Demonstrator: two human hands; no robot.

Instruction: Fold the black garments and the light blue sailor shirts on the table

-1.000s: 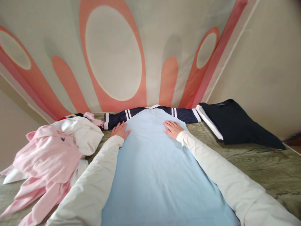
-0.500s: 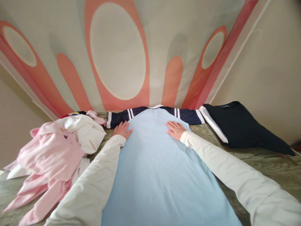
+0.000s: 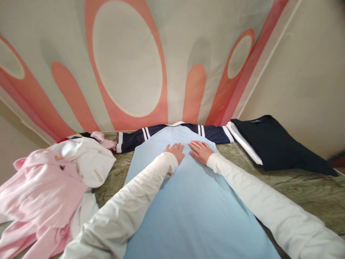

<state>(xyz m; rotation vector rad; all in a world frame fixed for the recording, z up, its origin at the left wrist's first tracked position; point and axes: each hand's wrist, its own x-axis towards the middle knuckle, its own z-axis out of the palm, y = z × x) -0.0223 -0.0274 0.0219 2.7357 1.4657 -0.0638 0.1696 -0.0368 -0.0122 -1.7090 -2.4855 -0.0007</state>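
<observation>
My left hand and right hand lie flat, grip wide, holding nothing, side by side on the light-blue cotton shirt; its navy striped sleeves lie just beyond.

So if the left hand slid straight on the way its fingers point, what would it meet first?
The left hand lies flat on the light blue shirt, fingers aimed up and slightly right. It would probably first meet the shirt's navy collar band, then the patterned wall hanging behind, though depth is unclear.

Under your flat palms lies the light-blue shirt, smooth matt cloth; at ten o'clock, the pink garment pile looks soft and rumpled.
</observation>
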